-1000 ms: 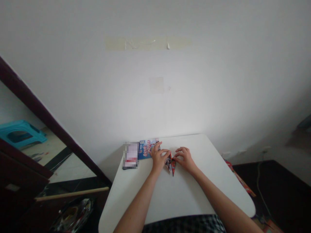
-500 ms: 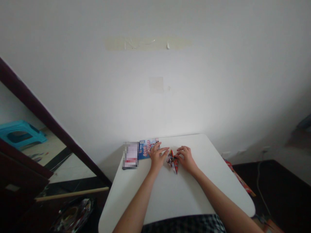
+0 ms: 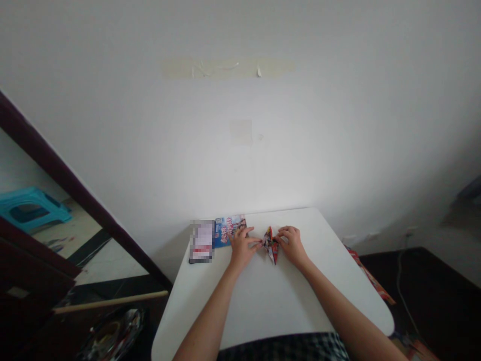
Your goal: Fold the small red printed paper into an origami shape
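A small piece of folded, colourfully printed paper (image 3: 270, 245), mostly red, white and dark, stands on the white table (image 3: 278, 306) with a point at its top and another at its bottom. My left hand (image 3: 242, 245) has thumb and forefinger brought together at the paper's left corner, its other fingers spread. From the right side, my right hand (image 3: 291, 244) pinches the paper's other corner with bent fingers. The fingertips hide both of these corners.
Behind my left hand lies a blue printed booklet (image 3: 222, 233), and left of it a phone (image 3: 202, 243) with a blurred-out screen. A white wall (image 3: 240, 170) rises at the table's back edge. A blue plastic stool (image 3: 33, 208) shows in the mirror at left.
The folded paper has turned more upright and shifted slightly right and away from me. My left thumb and forefinger, apart from it before, now meet its left corner. My right hand keeps its pinch.
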Demonstrator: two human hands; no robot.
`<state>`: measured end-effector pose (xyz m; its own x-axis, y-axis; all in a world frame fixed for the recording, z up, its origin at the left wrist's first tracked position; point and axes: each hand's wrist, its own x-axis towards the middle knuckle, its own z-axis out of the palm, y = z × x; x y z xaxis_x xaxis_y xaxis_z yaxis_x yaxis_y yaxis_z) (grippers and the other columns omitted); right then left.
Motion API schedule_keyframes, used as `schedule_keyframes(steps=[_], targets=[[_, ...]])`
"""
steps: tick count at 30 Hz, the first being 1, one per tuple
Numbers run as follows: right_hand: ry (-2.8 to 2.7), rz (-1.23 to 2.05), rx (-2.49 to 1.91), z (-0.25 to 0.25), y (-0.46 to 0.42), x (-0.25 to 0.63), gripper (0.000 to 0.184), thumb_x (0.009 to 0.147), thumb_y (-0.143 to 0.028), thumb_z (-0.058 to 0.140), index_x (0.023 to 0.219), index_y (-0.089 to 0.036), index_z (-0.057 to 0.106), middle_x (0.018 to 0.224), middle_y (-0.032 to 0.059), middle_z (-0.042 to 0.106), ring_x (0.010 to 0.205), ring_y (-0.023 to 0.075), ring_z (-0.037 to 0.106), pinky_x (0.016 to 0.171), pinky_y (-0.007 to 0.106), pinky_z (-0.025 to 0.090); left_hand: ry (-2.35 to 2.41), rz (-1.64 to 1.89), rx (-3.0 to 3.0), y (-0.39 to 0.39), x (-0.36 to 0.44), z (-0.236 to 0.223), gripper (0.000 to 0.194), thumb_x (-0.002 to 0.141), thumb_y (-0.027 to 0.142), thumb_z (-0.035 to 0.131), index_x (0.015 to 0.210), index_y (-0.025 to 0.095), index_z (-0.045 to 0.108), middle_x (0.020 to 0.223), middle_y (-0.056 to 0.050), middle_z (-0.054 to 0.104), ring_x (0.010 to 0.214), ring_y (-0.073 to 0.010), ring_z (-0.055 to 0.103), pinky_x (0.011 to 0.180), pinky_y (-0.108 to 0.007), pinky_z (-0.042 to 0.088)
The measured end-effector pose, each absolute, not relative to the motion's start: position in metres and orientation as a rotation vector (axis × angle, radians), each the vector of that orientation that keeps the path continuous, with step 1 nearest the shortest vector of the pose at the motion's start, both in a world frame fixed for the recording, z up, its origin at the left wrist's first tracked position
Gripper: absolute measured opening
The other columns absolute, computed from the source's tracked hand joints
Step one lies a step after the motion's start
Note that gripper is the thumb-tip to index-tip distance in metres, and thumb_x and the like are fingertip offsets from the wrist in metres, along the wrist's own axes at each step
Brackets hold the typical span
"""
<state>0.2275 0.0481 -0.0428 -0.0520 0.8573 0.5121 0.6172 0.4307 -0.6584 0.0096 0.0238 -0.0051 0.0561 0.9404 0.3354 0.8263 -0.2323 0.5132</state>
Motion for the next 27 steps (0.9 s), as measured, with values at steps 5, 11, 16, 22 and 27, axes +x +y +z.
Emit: schedule_keyframes(steps=[5,11,16,22,27], targets=[[-1.797,0.327,-1.291,-0.043,0.048,0.228,0.014,0.085,-0.032,0.064,0.083,-0.023,0.074,0.106,0.0090,0.067,0.111,0.0271,0.052,0.098,0.044,0.042,1.811,0.907,2.118,0.025,0.009,-0.006,0.012,0.074,0.034,0.080,0.085,0.038,0.080,0.134,0.000,0.063,0.135,-0.0308,0.042,0.116,-0.066,0.016],[-1.842,0.320,-1.298,-0.041,0.047,0.227,0.011,0.084,-0.031,0.066,0.082,-0.024,0.074,0.106,0.0075,0.067,0.111,0.0263,0.053,0.098,0.044,0.042,1.817,0.889,2.122,0.026,0.011,-0.010,0.015,0.071,0.039,0.082,0.085,0.036,0.080,0.136,-0.001,0.062,0.136,-0.0316,0.039,0.117,-0.066,0.014],[-1.872,0.313,-1.298,-0.039,0.046,0.227,0.011,0.084,-0.031,0.066,0.081,-0.025,0.075,0.105,0.0070,0.068,0.111,0.0261,0.055,0.098,0.044,0.042,1.817,0.881,2.145,0.024,0.015,-0.011,0.013,0.069,0.038,0.084,0.080,0.037,0.079,0.133,0.000,0.064,0.136,-0.0343,0.042,0.114,-0.074,0.007],[-1.877,0.304,-1.311,-0.038,0.045,0.226,0.011,0.083,-0.031,0.066,0.081,-0.026,0.076,0.105,0.0061,0.069,0.110,0.0250,0.055,0.098,0.042,0.042,1.803,0.864,2.165,0.021,0.021,-0.011,0.013,0.068,0.037,0.084,0.079,0.035,0.078,0.133,-0.002,0.064,0.138,-0.0361,0.041,0.111,-0.078,0.004],[-1.883,0.307,-1.323,-0.040,0.046,0.225,0.012,0.084,-0.032,0.065,0.082,-0.026,0.075,0.105,0.0064,0.068,0.111,0.0251,0.055,0.099,0.042,0.041,1.817,0.831,2.140,0.019,0.024,-0.007,0.014,0.068,0.038,0.084,0.079,0.032,0.078,0.133,-0.002,0.064,0.139,-0.0359,0.038,0.113,-0.076,0.003]])
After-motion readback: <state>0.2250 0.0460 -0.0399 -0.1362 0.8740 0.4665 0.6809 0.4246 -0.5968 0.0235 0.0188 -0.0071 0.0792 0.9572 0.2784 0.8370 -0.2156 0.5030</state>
